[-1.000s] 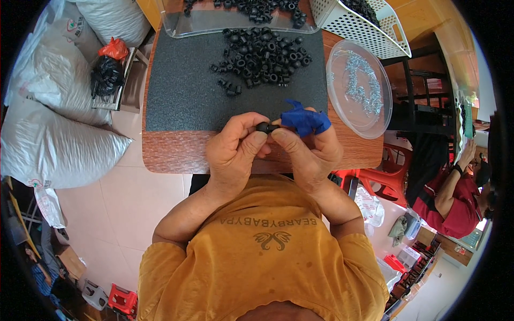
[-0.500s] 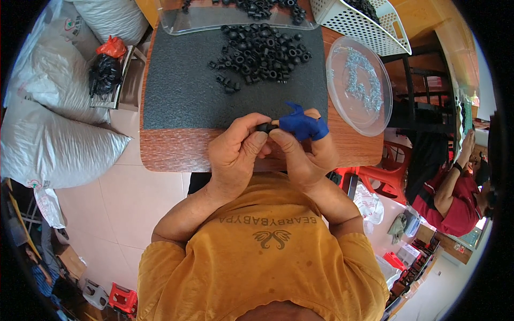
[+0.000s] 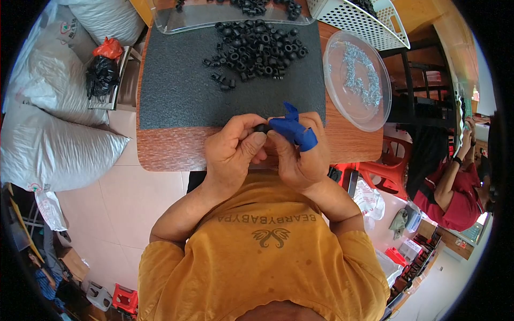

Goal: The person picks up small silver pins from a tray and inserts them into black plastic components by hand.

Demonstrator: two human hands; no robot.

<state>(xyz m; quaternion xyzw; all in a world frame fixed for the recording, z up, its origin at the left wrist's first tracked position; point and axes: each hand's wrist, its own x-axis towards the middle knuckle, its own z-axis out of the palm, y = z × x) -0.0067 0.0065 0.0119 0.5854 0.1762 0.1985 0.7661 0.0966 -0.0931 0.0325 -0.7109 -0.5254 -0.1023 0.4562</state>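
Observation:
My left hand (image 3: 230,152) pinches a small round black plastic part (image 3: 262,128) between thumb and forefinger, just over the table's near edge. Against its right side press the thumb and fingers of my right hand (image 3: 305,166). Blue tape or cloth (image 3: 289,130) is wrapped about the right fingers, with a loose end sticking up. Whether the right fingertips also hold a tiny piece is hidden. Beyond the hands, a pile of similar black plastic parts (image 3: 257,53) lies on a dark mat (image 3: 176,80). A round clear plastic dish (image 3: 342,109) holds many small silvery pieces (image 3: 360,75).
A clear tray (image 3: 187,25) with more black parts stands at the far edge, beside a white perforated basket (image 3: 353,24). White sacks (image 3: 53,144) are stacked at left. Red stools (image 3: 391,168) stand at right, where a person in a dark red shirt (image 3: 450,198) works.
My right hand has shifted slightly left and turned, bringing the blue wrapping closer to the black part. A light-coloured bit seen between the hands earlier is now hidden. The left hand stays pinched.

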